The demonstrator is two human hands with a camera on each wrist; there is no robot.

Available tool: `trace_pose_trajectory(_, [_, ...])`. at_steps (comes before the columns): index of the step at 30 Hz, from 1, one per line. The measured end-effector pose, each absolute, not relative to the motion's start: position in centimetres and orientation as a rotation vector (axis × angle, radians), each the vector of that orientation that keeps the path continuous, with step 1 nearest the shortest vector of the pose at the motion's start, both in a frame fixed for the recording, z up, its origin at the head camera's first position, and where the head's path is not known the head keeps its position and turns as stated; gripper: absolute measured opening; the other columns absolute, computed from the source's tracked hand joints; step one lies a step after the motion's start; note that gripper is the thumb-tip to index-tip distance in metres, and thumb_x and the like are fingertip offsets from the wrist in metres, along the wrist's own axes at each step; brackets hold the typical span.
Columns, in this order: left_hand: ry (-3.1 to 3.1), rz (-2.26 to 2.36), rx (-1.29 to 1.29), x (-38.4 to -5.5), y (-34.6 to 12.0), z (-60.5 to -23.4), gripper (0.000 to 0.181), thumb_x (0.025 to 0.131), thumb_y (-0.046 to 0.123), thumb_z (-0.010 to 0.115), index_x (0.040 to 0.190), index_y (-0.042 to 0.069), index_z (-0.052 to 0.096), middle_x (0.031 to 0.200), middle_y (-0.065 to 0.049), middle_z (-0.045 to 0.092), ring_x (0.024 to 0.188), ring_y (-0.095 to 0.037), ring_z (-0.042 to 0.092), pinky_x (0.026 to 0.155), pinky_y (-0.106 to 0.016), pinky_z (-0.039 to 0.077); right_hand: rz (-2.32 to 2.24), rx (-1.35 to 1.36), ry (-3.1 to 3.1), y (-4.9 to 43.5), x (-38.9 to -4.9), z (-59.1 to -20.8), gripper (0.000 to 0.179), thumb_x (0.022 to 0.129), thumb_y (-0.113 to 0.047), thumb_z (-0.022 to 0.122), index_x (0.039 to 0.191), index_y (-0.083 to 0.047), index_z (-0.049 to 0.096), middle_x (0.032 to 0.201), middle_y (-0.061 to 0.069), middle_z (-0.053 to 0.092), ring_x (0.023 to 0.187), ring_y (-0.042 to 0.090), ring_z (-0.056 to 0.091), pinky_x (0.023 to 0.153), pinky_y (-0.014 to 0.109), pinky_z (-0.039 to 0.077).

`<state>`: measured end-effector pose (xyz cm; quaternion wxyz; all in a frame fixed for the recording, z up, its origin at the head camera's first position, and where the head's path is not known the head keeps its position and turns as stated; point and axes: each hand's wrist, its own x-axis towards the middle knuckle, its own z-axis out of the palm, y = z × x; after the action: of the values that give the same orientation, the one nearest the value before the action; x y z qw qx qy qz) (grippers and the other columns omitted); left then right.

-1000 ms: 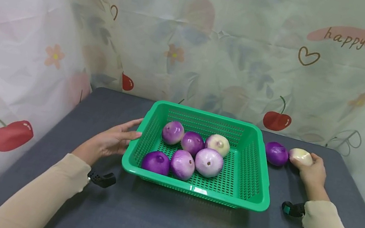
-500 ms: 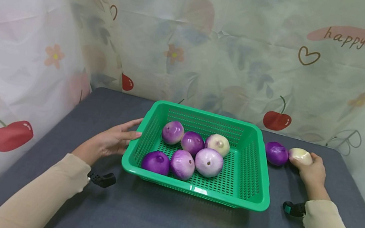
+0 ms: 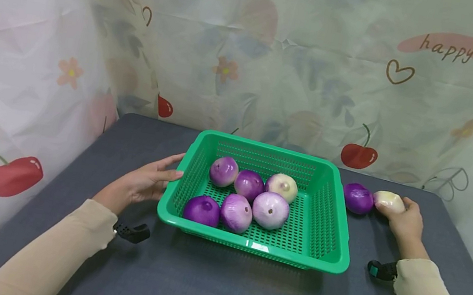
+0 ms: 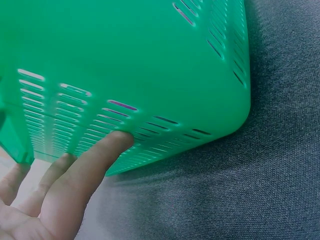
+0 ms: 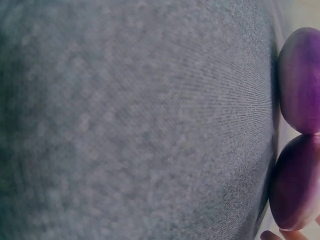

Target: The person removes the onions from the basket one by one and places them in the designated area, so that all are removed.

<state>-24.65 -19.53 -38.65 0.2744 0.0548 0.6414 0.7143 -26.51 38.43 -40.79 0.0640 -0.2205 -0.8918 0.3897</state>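
A green perforated basket (image 3: 322, 226) sits mid-table, holding several purple and pale onions, such as the dark purple onion (image 3: 202, 210) and the whitish onion (image 3: 270, 210). Against its left wall my left hand (image 3: 142, 183) lies with fingers extended; in the left wrist view a fingertip (image 4: 120, 140) presses the slotted side. Right of the basket, my right hand (image 3: 406, 222) grips a pale onion (image 3: 389, 201), thumb in front and fingers on its right side. This onion, purple on its underside (image 5: 292, 185), touches a dark purple onion (image 3: 358, 199) on its left.
A dark grey cloth (image 3: 216, 291) covers the table. Behind and on both sides hangs a printed curtain (image 3: 278, 70), close to the table's back edge. A thin looped cord (image 3: 449, 180) shows at the back right corner. Black straps (image 3: 133, 232) circle both wrists.
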Motion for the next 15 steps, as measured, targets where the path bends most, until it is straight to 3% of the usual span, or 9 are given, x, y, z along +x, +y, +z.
trace_pose_trajectory(15, [1.71,1.927,0.16,-24.63,-19.6,-38.68,0.071,0.101,0.022,0.053,0.157,0.028,0.01,0.148,-0.025,0.035,0.109,-0.024,0.064,0.086,-0.047,0.054,1.227,-0.657,-2.68,38.96,-26.62,-40.65,0.089,0.093,-0.04,0.059,0.152,0.007,0.011,0.152,0.035,0.019,0.138,0.048,0.026,0.111,0.057,0.026])
